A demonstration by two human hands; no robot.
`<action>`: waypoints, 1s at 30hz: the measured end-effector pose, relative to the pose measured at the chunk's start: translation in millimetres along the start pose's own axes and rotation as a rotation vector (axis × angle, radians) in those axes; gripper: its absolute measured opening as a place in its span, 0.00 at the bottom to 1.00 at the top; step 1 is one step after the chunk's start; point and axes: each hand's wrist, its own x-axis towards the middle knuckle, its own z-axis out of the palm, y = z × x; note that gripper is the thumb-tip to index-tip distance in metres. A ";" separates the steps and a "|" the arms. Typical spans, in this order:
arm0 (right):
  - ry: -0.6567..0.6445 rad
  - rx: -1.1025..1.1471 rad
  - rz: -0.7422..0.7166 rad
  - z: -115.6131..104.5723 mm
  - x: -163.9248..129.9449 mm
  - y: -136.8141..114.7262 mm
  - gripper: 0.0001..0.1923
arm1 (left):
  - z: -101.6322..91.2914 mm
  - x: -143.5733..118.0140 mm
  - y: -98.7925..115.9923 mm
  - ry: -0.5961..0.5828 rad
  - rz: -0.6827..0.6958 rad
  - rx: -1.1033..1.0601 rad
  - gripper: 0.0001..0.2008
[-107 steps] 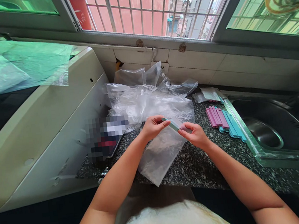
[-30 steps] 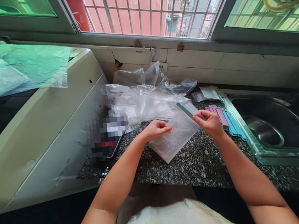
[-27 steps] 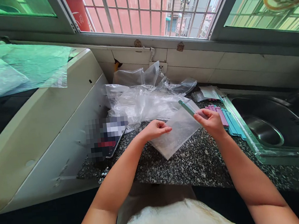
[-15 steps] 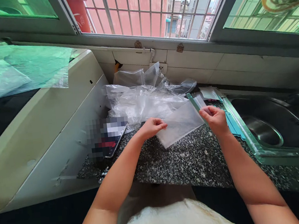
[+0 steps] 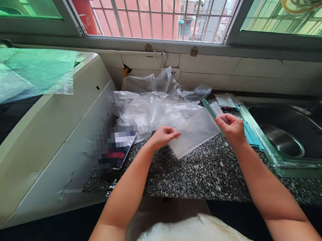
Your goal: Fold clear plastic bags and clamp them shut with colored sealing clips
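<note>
A frosted clear plastic bag (image 5: 192,134) is stretched between my two hands, just over the speckled counter. My left hand (image 5: 165,136) is closed in a pinch on the bag's left edge. At the bag's right end, my right hand (image 5: 232,128) is closed on a narrow flat green strip (image 5: 211,110) with a rounded tip. The strip lies across the bag, and a short end of plastic sticks out beyond it. My fingers hide the strip's lower part. Behind the bag lies a heap of crumpled clear plastic bags (image 5: 154,109).
A phone (image 5: 125,139), partly pixelated, rests on the granite counter (image 5: 190,177) to the left. Several teal strips (image 5: 252,135) lie beside the sink (image 5: 299,125) on the right. A pale appliance (image 5: 71,118) stands at left, with plastic sheeting (image 5: 43,67) on top.
Almost nothing differs. The green strip and my right hand have shifted very slightly; both hands keep the same grip.
</note>
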 end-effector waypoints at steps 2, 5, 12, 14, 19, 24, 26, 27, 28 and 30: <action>0.028 0.018 -0.007 0.0 1.9 4.8 0.13 | -1.0 -0.2 0.0 0.023 0.002 -0.021 0.14; 0.087 0.057 0.010 -0.1 5.1 11.1 0.14 | -1.9 0.3 0.5 0.042 0.002 -0.073 0.15; 0.126 0.095 0.037 -1.2 7.0 12.1 0.13 | -0.6 3.8 -0.6 0.087 -0.011 -0.173 0.10; 0.126 0.089 0.031 -1.3 6.8 11.6 0.13 | -0.5 4.3 -1.2 0.098 -0.018 -0.179 0.10; 0.132 0.077 0.025 -0.9 7.0 13.0 0.13 | 0.6 4.3 -0.9 0.099 -0.026 -0.168 0.12; 0.148 0.100 0.046 -0.3 8.6 14.6 0.14 | 3.3 3.7 -2.0 0.069 -0.029 -0.114 0.16; 0.167 0.126 0.054 -0.8 10.0 14.5 0.13 | 4.8 3.0 -2.8 0.044 -0.026 -0.086 0.16; 0.180 0.139 0.057 -1.2 10.9 14.4 0.13 | 5.6 2.8 -3.2 0.028 -0.024 -0.074 0.15; 0.193 0.151 0.059 -1.6 11.7 14.4 0.13 | 6.3 2.7 -3.7 0.014 -0.021 -0.066 0.15; 0.209 0.166 0.062 -2.2 13.2 14.4 0.13 | 7.2 3.2 -5.1 -0.002 -0.012 -0.064 0.14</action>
